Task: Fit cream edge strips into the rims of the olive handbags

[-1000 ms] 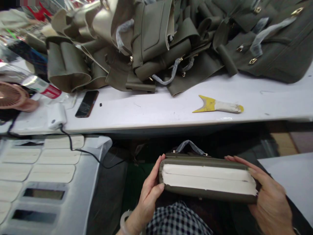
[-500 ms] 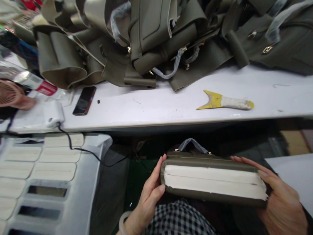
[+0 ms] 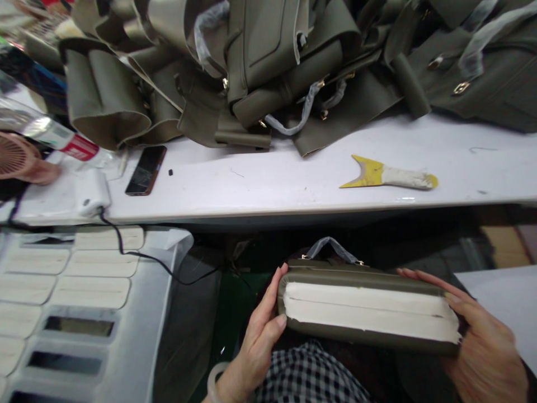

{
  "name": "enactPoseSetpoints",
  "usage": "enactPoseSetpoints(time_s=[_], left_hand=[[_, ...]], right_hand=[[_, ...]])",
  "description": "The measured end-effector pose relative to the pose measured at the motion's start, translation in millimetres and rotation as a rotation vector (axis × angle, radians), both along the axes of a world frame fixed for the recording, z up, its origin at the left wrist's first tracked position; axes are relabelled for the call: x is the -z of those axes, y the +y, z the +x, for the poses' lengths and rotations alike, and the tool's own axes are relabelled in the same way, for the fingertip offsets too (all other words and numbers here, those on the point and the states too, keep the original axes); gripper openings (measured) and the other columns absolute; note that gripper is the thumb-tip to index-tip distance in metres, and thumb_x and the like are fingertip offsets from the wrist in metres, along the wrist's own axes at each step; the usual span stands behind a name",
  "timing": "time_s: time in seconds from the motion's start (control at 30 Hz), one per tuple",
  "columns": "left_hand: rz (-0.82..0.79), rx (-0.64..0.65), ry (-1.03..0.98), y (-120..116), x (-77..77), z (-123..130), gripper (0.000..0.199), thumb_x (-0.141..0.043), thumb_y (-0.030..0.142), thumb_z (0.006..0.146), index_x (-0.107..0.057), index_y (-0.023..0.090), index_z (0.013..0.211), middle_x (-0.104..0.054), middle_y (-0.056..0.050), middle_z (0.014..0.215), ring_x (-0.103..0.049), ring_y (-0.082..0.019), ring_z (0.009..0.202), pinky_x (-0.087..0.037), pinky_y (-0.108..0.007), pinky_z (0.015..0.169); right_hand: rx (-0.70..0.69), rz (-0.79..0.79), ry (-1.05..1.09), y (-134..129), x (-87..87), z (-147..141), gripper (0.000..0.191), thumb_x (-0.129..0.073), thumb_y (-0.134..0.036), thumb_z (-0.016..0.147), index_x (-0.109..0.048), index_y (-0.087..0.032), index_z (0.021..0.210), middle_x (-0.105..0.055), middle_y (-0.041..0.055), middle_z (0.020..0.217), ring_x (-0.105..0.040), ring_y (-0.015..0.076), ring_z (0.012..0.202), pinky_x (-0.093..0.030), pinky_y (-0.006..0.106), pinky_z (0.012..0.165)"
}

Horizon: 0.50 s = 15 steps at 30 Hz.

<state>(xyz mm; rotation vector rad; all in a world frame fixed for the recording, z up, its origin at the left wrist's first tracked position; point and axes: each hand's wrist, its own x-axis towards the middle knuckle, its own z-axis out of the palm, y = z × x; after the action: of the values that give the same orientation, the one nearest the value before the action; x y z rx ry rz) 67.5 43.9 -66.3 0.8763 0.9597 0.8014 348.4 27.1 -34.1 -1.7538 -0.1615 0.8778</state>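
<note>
**Bag held steady over the lap, bottom side up**

Nearest the camera, the left hand (image 3: 262, 333) and the right hand (image 3: 482, 341) clasp the two ends of an olive bag (image 3: 369, 330), which lies low in the view over the person's lap, below the table edge. The left grip is part closed: thumb against the near end face, fingers laid flat up the end wall. The right grip cups the far end, with fingers stretched along the top edge and the palm under the corner. A pale padded panel (image 3: 369, 310), split by a lengthwise seam, faces upward. The bag's wrapped handle (image 3: 331, 246) peeks out behind it.

Compared with the two earlier pictures, very little changes: the bag has drifted slightly to the right and a touch lower in the view, both hands keep the same hold, and the panel stays turned up. I judge this a steady hold for checking or pressing the panel, not a move to set the bag down.

To the left sits a white stand with pale cut pieces (image 3: 90, 291) laid in rows. On the table (image 3: 293, 190) beyond lie a yellow scraper (image 3: 388, 176), a dark phone (image 3: 146, 170) and a white charger (image 3: 91, 193) with its black cable. Farthest back, a heap of olive bag parts (image 3: 260, 67) covers the table.
</note>
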Motion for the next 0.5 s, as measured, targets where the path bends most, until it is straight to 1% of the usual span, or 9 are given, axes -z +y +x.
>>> enactPoseSetpoints(time_s=[0.1, 0.17, 0.27, 0.33, 0.43, 0.5], left_hand=[[-0.033, -0.122, -0.004, -1.4, -0.8, 8.5, 0.06, -0.054, 0.028, 0.09, -0.041, 0.032, 0.148, -0.032, 0.002, 0.16, -0.025, -0.027, 0.148, -0.017, -0.042, 0.123], [-0.044, -0.176, 0.0, -2.7, -0.2, 14.3, 0.06, -0.054, 0.026, 0.089, -0.043, 0.031, 0.147, -0.036, 0.001, 0.158, -0.027, -0.027, 0.147, -0.019, -0.041, 0.123], [-0.057, -0.215, 0.01, -4.0, 0.6, 20.7, 0.059, -0.053, 0.022, 0.087, -0.046, 0.031, 0.145, -0.04, 0.002, 0.156, -0.029, -0.026, 0.146, -0.021, -0.039, 0.122], [-0.05, -0.237, 0.035, -4.5, 0.9, 23.7, 0.059, -0.051, 0.02, 0.087, -0.047, 0.032, 0.145, -0.041, 0.003, 0.155, -0.029, -0.025, 0.146, -0.021, -0.039, 0.122], [-0.022, -0.262, 0.064, -5.6, 2.1, 25.8, 0.058, -0.048, 0.02, 0.087, -0.047, 0.03, 0.145, -0.042, 0.001, 0.155, -0.029, -0.026, 0.146, -0.02, -0.041, 0.123], [-0.03, -0.26, 0.058, -5.8, 4.0, 24.5, 0.059, -0.049, 0.022, 0.086, -0.047, 0.029, 0.145, -0.041, 0.001, 0.155, -0.028, -0.027, 0.147, -0.02, -0.043, 0.123]], right_hand=[[-0.008, -0.008, -0.022, 0.8, -0.7, -0.7, 0.033, -0.061, -0.032, 0.073, -0.076, -0.014, 0.095, -0.074, 0.0138, 0.107, -0.071, 0.0247, 0.089, -0.059, 0.022, 0.065], [-0.017, -0.012, -0.02, -0.1, 0.8, -0.1, 0.032, -0.06, -0.032, 0.074, -0.076, -0.015, 0.096, -0.073, 0.0133, 0.109, -0.071, 0.0254, 0.091, -0.059, 0.023, 0.065], [-0.023, -0.009, -0.017, -2.3, 5.2, 1.1, 0.032, -0.06, -0.035, 0.078, -0.076, -0.016, 0.099, -0.072, 0.0127, 0.112, -0.07, 0.0275, 0.098, -0.059, 0.027, 0.07], [-0.024, 0.002, -0.035, -2.8, 7.2, 1.3, 0.033, -0.06, -0.035, 0.079, -0.075, -0.016, 0.101, -0.072, 0.0125, 0.113, -0.07, 0.0278, 0.099, -0.059, 0.028, 0.073], [-0.025, 0.007, -0.081, -2.0, 7.7, 0.8, 0.032, -0.059, -0.034, 0.08, -0.076, -0.016, 0.1, -0.073, 0.0121, 0.11, -0.07, 0.0261, 0.096, -0.058, 0.026, 0.071], [-0.062, 0.015, -0.126, -1.8, 7.9, 1.5, 0.031, -0.059, -0.034, 0.079, -0.076, -0.015, 0.097, -0.073, 0.0126, 0.108, -0.071, 0.0259, 0.093, -0.058, 0.026, 0.068]])
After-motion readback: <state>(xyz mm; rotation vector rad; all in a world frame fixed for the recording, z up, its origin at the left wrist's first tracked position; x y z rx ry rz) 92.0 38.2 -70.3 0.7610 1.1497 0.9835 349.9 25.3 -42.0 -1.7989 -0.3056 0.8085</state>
